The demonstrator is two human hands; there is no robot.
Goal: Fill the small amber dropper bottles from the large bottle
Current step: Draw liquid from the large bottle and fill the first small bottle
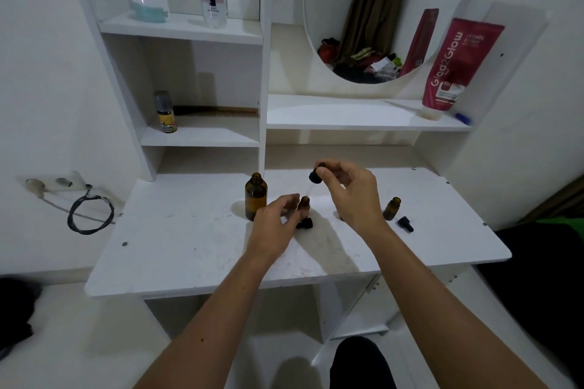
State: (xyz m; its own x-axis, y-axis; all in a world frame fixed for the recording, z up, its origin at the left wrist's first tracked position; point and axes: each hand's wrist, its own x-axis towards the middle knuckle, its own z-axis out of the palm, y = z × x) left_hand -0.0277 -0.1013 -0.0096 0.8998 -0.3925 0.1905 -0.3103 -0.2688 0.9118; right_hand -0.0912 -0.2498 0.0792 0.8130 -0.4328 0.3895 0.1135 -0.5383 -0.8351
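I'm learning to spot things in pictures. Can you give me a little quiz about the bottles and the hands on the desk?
1. True or false: the large bottle has its cap on.
2. Which hand holds the dropper? A) left B) right C) neither
3. Fill in: a loose dropper cap lies on the desk beside the far small bottle, on the person's ____ side.

Key
1. False: its neck is open.
2. B: the right hand pinches it above the near small bottle, which the left hand steadies.
3. right
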